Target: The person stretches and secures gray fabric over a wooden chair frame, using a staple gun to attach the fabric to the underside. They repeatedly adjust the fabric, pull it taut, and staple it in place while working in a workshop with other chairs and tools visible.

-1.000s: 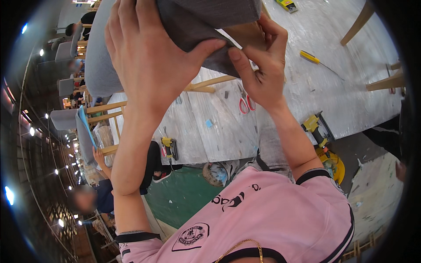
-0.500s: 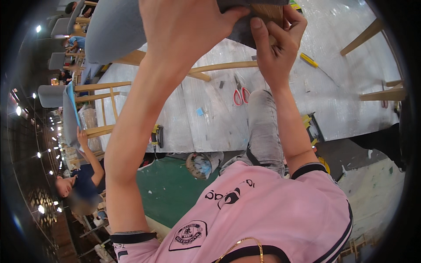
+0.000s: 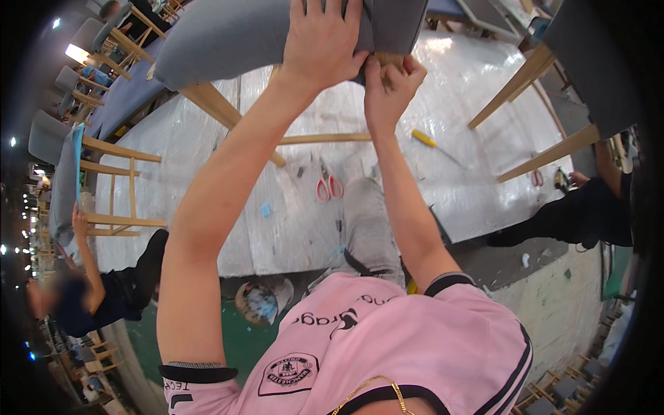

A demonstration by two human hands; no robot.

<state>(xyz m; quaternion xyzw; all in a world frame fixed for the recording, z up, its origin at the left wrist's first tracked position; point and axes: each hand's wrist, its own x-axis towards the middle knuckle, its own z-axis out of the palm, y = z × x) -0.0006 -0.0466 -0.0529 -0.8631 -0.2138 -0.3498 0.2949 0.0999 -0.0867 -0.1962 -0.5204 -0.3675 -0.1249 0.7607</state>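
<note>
Grey chair seat (image 3: 228, 38) up top now, higher in view than a second ago, wooden leg (image 3: 228, 117) angling below. Left hand (image 3: 325, 41) spread flat over fabric, fingers wrapped on the edge; right hand (image 3: 391, 79) pinched tight on the fold. Closer work, grip shifted inward. Pink scissors (image 3: 328, 188) and yellow screwdriver (image 3: 425, 140) idle on plastic sheet (image 3: 207, 159).

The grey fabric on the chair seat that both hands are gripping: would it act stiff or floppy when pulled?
The grey fabric probably stays limp: it bunches under the left hand at the seat's edge. The right hand pinches it in a fingertip grip, which suggests it is thin and light. Its matte surface looks unlikely to slip.
</note>
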